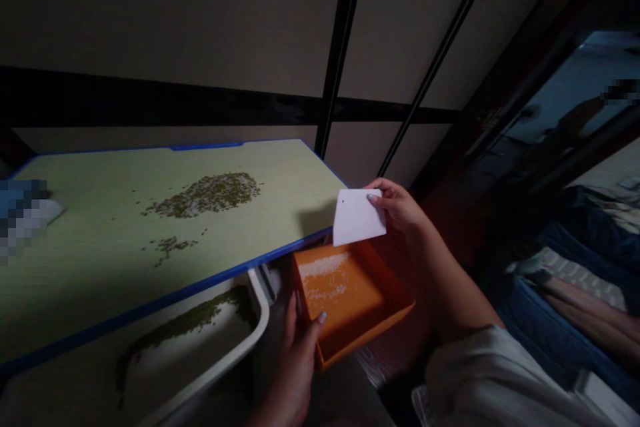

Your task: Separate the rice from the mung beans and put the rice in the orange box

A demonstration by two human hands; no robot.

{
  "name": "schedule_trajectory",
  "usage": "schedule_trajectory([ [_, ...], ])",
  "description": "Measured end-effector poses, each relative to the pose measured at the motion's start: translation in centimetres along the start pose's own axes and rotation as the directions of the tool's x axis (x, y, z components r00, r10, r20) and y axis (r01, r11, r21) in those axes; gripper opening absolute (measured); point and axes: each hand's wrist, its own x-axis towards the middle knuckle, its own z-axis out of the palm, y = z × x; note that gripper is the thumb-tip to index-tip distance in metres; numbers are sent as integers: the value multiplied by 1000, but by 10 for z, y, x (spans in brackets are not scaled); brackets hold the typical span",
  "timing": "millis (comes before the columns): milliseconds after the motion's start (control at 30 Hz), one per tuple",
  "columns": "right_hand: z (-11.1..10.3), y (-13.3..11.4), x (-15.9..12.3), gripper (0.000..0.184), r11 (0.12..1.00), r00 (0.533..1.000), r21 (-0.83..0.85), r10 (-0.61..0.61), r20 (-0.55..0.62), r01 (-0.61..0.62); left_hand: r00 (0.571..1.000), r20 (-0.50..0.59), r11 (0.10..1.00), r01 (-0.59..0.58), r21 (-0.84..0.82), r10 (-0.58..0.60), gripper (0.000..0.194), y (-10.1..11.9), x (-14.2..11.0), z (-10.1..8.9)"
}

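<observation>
My left hand is closed on the near left wall of an orange box, its thumb over the rim. Small white grains lie along the box's far left side. Between the thumb and fingers of my right hand is a flat white scraper with a small hole in one corner. It hangs just above the box's far edge, by the corner of a pale table with a blue rim. On the table lies a pile of small green beans mixed with white grains, and a smaller scatter nearer.
Under the table's near edge is a white bin with green beans inside. Paneled cabinet doors rise behind the table. At the right are a person's legs and blue cloth. A blurred-out object sits at the table's left.
</observation>
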Motion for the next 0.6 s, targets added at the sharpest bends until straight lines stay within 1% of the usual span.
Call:
schedule_trajectory([
  [133,-32,-8,-43,39,1000,988,-9,-1,-156,-1,995,57,996,80,30,-82,74,0,-14,8],
  [200,-48,-12,-62,38,1000,973,-17,-10,-230,6,992,90,995,83,53,-87,74,3,-21,12],
  [300,-65,-16,-84,38,999,933,-37,-35,-359,24,989,125,994,68,88,-79,73,6,-29,17],
  [367,-71,-20,-96,41,998,905,-43,-57,-422,43,986,146,991,62,115,-79,75,8,-30,18],
  [467,-71,-26,-109,50,998,884,-30,-64,-462,57,978,182,990,80,118,-101,81,12,-29,18],
  [533,-68,-32,-116,45,998,874,-46,-51,-484,33,976,187,991,94,94,-110,84,19,-28,18],
  [600,-65,-38,-122,36,997,863,-80,-43,-503,3,978,191,996,73,57,-83,85,30,-28,20],
])
